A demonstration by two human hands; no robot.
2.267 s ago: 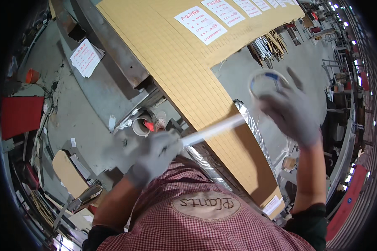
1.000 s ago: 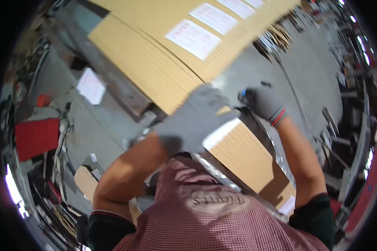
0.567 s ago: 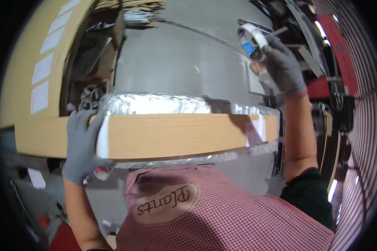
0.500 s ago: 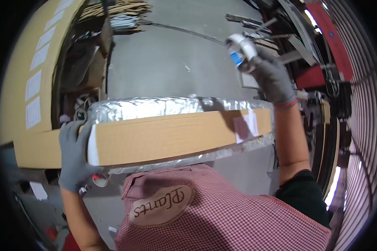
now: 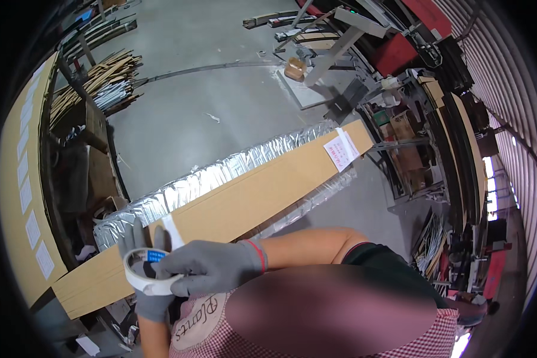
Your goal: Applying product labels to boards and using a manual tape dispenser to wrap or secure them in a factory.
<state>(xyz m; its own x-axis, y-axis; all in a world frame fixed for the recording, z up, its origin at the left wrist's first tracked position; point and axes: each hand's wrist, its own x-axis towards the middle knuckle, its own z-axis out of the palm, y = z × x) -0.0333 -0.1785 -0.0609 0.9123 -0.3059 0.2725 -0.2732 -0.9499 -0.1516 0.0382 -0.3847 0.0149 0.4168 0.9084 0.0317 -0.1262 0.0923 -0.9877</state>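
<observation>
While the right hand (image 5: 213, 264) grips a tape roll (image 5: 151, 286), whether the left hand (image 5: 153, 305) grasps is unclear; one white band (image 5: 173, 232) already crosses the cardboard (image 5: 253, 195), more taping apparently remaining.

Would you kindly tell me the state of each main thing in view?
Tape roll: gripped in the right hand
Left hand: fingers extended, partly hidden behind the tape roll
Cardboard strip: lying along the crinkled silver wrapping
White tape strip: laid across the cardboard strip
Paper label: flat on the cardboard strip
Wooden strips: loosely heaped
</observation>
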